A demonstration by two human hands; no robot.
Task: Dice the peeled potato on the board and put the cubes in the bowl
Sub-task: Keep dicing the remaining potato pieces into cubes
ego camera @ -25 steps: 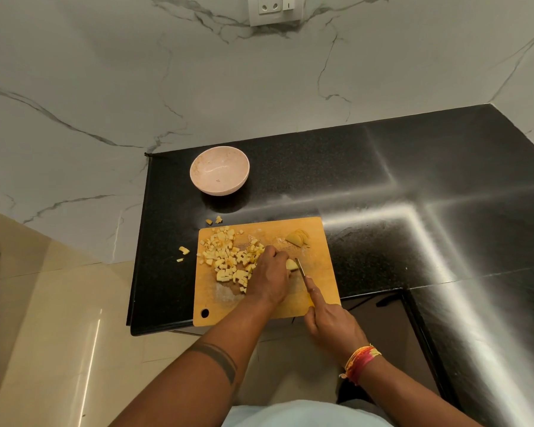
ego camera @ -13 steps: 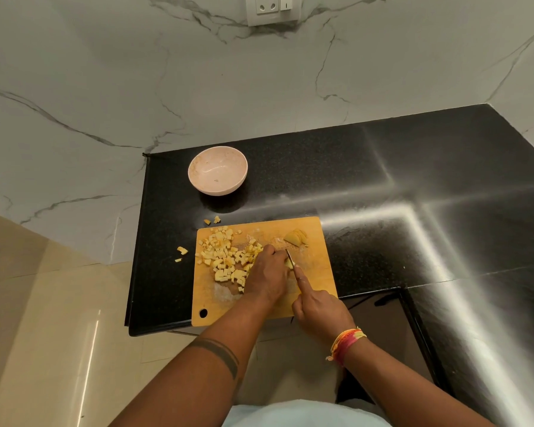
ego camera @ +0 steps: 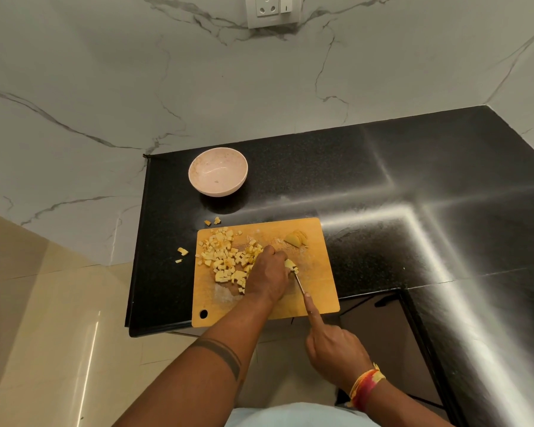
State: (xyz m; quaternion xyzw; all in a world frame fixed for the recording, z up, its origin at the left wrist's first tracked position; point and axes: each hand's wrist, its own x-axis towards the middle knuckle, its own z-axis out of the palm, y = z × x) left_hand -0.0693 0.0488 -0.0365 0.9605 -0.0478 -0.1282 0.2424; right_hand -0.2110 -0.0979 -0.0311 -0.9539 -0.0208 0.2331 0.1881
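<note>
On the board (ego camera: 318, 291), the left hand (ego camera: 267, 280) curls over a potato piece (ego camera: 290, 265) to keep it still. The right hand (ego camera: 333, 349) grips the knife (ego camera: 299, 282), finger along top to steer. Cut cubes (ego camera: 225, 260) lie left; the bowl (ego camera: 218, 171) waits behind.

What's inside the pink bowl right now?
The bowl holds no potato cubes, only faint smears and a tiny speck on its bottom. The diced cubes lie on the cutting board. Nothing covers the bowl's inside.

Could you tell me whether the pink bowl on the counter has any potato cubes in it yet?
Empty of cubes: the bowl shows only its bare inside with faint smears, while the cubes lie on the board.
</note>
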